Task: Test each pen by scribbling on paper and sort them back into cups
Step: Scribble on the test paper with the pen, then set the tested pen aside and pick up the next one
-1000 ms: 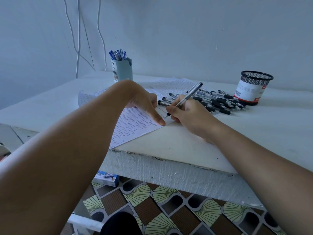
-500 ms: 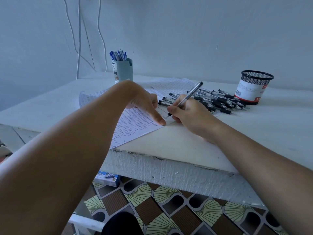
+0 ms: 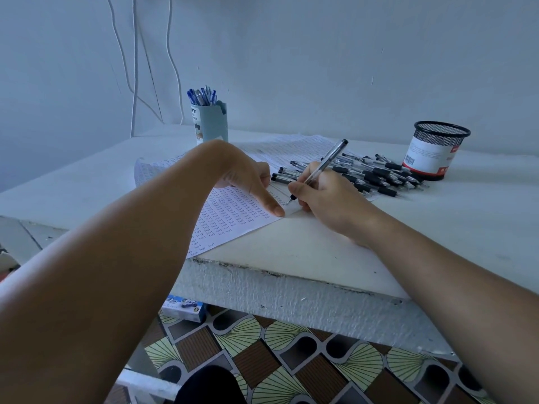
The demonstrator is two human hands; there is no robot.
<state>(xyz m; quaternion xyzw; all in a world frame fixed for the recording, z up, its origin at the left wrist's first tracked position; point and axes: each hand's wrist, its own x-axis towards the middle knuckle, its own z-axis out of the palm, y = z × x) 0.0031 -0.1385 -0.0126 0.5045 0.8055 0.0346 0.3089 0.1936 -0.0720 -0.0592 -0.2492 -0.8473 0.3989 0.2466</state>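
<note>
one pen [image 3: 322, 167] pinched in right hand [image 3: 329, 199], tip on paper [image 3: 233, 214]; left hand [image 3: 248, 179] presses paper.

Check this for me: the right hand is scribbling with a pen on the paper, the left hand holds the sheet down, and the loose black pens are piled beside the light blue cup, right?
Not quite. In the head view the loose black pens are piled beside the black mesh cup, not the light blue cup. The rest holds: the right hand scribbles with a pen on the paper while the left hand presses it down.

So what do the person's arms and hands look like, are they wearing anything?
Both arms are bare up to the picture's edge, with no sleeves showing. The left hand and right hand wear no gloves, and no rings, watch or bracelets are visible.
</note>
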